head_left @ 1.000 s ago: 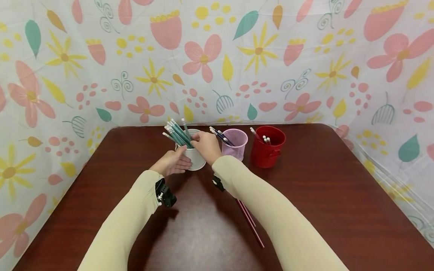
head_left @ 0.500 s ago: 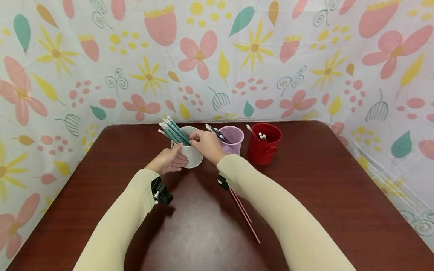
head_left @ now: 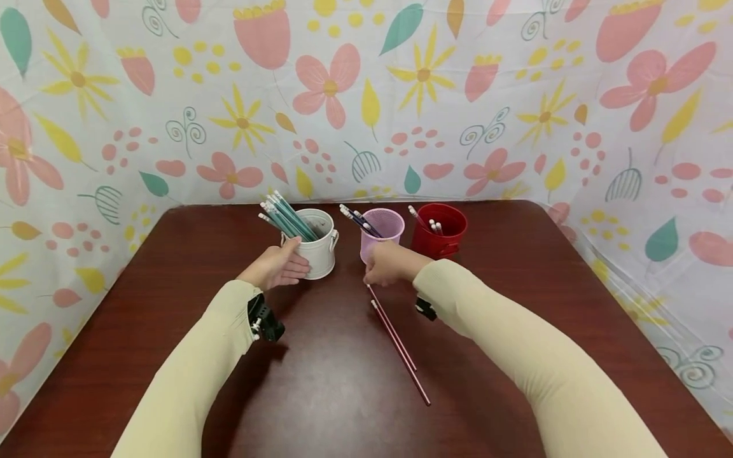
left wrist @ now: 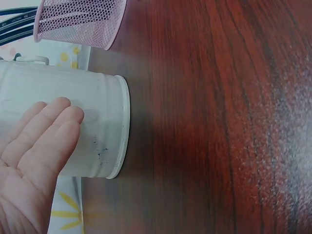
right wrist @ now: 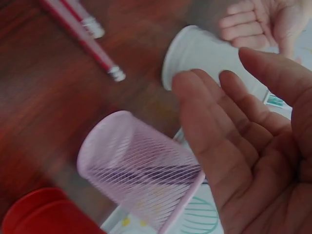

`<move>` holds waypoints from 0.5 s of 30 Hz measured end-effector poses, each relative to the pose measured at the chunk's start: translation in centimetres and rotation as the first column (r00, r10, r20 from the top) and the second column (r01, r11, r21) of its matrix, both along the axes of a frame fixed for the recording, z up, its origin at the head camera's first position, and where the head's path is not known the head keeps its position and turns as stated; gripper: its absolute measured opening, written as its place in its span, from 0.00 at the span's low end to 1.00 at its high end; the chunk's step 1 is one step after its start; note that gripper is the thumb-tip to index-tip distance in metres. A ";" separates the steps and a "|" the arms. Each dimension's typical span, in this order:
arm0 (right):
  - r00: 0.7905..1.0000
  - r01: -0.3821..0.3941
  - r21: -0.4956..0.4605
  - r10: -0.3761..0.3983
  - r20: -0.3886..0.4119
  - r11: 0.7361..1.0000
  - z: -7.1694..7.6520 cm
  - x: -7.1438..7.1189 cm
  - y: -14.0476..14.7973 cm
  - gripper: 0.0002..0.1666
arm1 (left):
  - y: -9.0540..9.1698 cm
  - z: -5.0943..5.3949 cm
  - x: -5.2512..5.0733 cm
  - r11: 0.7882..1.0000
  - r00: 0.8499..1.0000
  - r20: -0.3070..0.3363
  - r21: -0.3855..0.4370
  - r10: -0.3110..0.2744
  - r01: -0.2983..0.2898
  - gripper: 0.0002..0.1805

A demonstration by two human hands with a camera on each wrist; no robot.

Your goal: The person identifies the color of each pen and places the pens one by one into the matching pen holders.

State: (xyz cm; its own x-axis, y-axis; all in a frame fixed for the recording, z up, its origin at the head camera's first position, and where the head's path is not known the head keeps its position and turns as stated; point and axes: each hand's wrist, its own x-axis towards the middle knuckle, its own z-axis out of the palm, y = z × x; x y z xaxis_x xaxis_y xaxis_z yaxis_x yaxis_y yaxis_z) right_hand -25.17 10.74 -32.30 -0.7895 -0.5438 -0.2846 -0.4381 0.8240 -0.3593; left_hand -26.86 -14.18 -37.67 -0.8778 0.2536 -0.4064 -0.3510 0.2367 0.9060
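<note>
My left hand (head_left: 277, 264) rests against the side of a small white metal bucket (head_left: 322, 259), fingers straight and thumb near its rim. Teal pencils (head_left: 286, 216) with white erasers lean out of that bucket. In front of a pink mesh pencil cup (right wrist: 141, 170) hovers my right hand (head_left: 392, 262), its fingers loosely bent and holding nothing, as the right wrist view shows. Two red pencils (head_left: 403, 350) lie on the table just below this hand, eraser ends toward it. Dark blue pencils (head_left: 359, 219) lean in the pink cup.
A red bucket (head_left: 422, 243) with a few white-tipped pencils stands right of the pink cup. All three containers are in a row near the back of the brown table (head_left: 515, 305). Behind hangs a flower-patterned cloth (head_left: 446, 133).
My right hand has left the white bucket and moved right and toward me, over the red pencils' eraser ends. A teal pencil it held is now among the others. My left hand stays at the bucket.
</note>
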 end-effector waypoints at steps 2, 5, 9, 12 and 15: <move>1.000 -0.001 0.037 0.000 0.026 0.999 -0.3 0.5 0.6 0.11 | -0.1 0.0 0.0 1.000 1.000 -0.002 -0.001 -0.002 0.002 0.40; 0.995 0.027 0.080 -0.034 0.095 0.996 -1.1 1.1 1.4 0.12 | -0.2 0.0 -0.1 1.000 1.000 0.000 0.001 -0.001 0.001 0.40; 0.968 0.111 0.113 -0.133 0.210 0.987 -2.7 2.0 2.1 0.10 | -0.1 -0.1 -0.1 1.000 1.000 0.011 0.008 0.004 -0.004 0.40; 0.948 0.149 0.137 -0.181 0.263 0.979 -3.9 2.5 2.6 0.10 | -0.1 -0.2 0.0 1.000 1.000 0.013 0.009 0.003 -0.003 0.40; 0.935 0.157 0.149 -0.196 0.295 0.976 -4.7 2.9 3.0 0.10 | 0.0 -0.1 0.0 1.000 1.000 0.005 0.012 0.001 -0.001 0.41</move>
State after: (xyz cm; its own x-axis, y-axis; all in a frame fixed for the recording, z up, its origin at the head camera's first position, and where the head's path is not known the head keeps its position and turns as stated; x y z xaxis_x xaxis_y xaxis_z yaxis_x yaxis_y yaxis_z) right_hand -22.27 13.77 -37.00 -0.7333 -0.3500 -0.5829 -0.1662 0.9236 -0.3454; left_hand -26.86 -14.17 -37.78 -0.8758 0.2580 -0.4080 -0.3562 0.2252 0.9069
